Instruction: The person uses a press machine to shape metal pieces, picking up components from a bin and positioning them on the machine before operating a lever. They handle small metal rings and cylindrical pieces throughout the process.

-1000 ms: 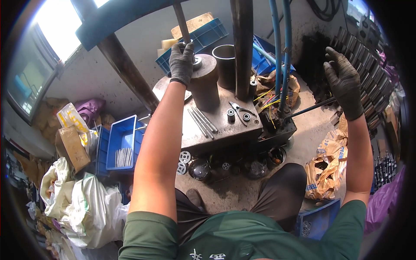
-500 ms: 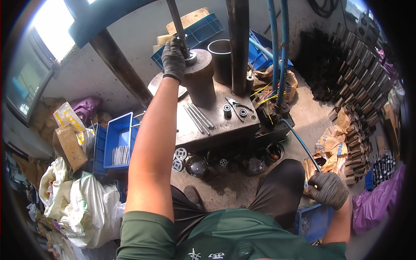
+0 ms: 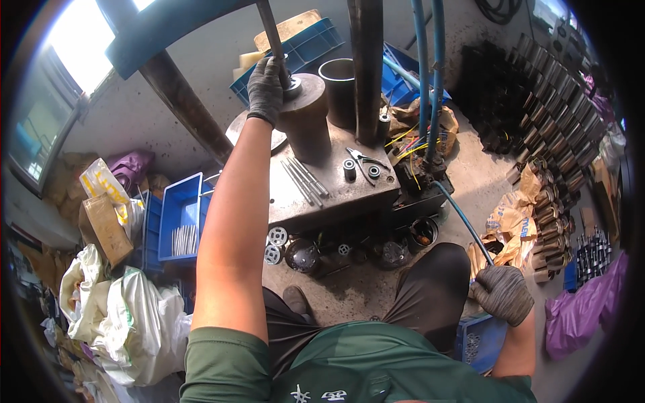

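My left hand (image 3: 266, 89), in a dark grey glove, is closed at the lower end of an upright metal press rod (image 3: 271, 30). Its fingers hide most of what they grip there. Directly below, a round metal seat (image 3: 294, 84) lies on top of a thick steel cylinder block (image 3: 306, 127). At lower right my right hand (image 3: 505, 295), gloved too, wraps round the end of a thin blue lever (image 3: 463, 216). That lever slants up toward the pump unit (image 3: 423, 171) beside the press table (image 3: 322, 209).
Several steel shafts (image 3: 304, 180), circlip pliers (image 3: 365, 161) and small bearing-like parts (image 3: 349, 169) lie on the table. A dark tube (image 3: 338, 101) stands behind. Blue bins (image 3: 180, 208) and white sacks (image 3: 134, 322) are at left; stacked metal sleeves (image 3: 564, 114) at right.
The whole view has shifted very slightly. My right hand has turned a little on the lever; my left hand stays at the rod.
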Tool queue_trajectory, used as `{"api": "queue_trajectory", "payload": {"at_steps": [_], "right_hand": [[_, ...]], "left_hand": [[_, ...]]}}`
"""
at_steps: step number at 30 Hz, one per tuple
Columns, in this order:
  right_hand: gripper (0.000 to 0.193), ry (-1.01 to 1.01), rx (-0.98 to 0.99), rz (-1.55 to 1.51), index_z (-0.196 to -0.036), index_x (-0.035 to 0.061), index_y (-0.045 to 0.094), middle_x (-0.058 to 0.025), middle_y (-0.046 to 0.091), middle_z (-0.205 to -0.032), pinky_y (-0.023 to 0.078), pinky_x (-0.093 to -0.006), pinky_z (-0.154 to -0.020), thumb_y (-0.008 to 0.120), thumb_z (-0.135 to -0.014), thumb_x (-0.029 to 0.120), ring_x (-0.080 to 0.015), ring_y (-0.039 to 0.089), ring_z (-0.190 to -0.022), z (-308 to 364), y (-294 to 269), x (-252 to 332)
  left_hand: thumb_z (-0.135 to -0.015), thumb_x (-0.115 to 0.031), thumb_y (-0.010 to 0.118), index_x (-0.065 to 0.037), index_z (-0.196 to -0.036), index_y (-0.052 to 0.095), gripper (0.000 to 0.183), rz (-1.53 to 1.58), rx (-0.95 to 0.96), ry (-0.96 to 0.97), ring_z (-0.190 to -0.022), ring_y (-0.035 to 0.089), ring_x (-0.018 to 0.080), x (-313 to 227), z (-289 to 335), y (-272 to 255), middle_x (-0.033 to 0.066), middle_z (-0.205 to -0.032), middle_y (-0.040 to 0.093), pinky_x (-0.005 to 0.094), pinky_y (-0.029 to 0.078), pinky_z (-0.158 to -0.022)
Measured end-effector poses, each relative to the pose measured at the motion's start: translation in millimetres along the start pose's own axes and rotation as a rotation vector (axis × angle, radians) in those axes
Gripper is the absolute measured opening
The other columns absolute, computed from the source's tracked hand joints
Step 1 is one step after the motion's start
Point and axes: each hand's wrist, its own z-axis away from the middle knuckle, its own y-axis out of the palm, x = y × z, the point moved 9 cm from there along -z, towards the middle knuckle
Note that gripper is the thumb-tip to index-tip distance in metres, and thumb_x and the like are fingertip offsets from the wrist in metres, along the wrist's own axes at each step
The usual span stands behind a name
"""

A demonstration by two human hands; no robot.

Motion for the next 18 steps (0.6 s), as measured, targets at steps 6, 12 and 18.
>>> {"api": "queue_trajectory", "payload": {"at_steps": [6, 12, 18], "right_hand": [[0.025, -0.005, -0.008, 0.005, -0.073, 0.0046, 0.065, -0.0184, 0.063, -0.071, 0.052, -0.0502, -0.067, 0.070, -0.085, 0.026, -0.0397, 0.065, -0.071, 1, 0, -1], [0.018, 0.035, 0.056, -0.036, -0.086, 0.0031, 0.071, -0.0169, 0.068, -0.078, 0.054, -0.0474, -0.069, 0.072, -0.083, 0.021, -0.0384, 0.067, -0.073, -11, -16, 0], [0.032, -0.053, -0.022, -0.019, -0.104, 0.0016, 0.072, -0.0176, 0.070, -0.099, 0.056, -0.0472, -0.076, 0.074, -0.084, 0.025, -0.0371, 0.068, -0.087, -28, -49, 12]], "left_hand": [[-0.104, -0.025, 0.059, -0.005, -0.104, 0.069, 0.023, 0.040, 0.023, -0.045, -0.067, 0.057, 0.0099, -4, 8, 7, 0.0007, -0.079, 0.063, 0.0255, 0.048, -0.064], [-0.102, -0.017, 0.055, -0.004, -0.105, 0.069, 0.019, 0.010, 0.015, -0.063, -0.067, 0.056, 0.0100, -8, 13, 10, 0.0012, -0.080, 0.062, 0.0249, 0.049, -0.064], [-0.098, -0.013, 0.055, -0.003, -0.104, 0.068, 0.018, 0.081, 0.028, -0.072, -0.067, 0.056, 0.0107, -10, 16, 8, 0.0016, -0.080, 0.061, 0.0252, 0.051, -0.066]]}}
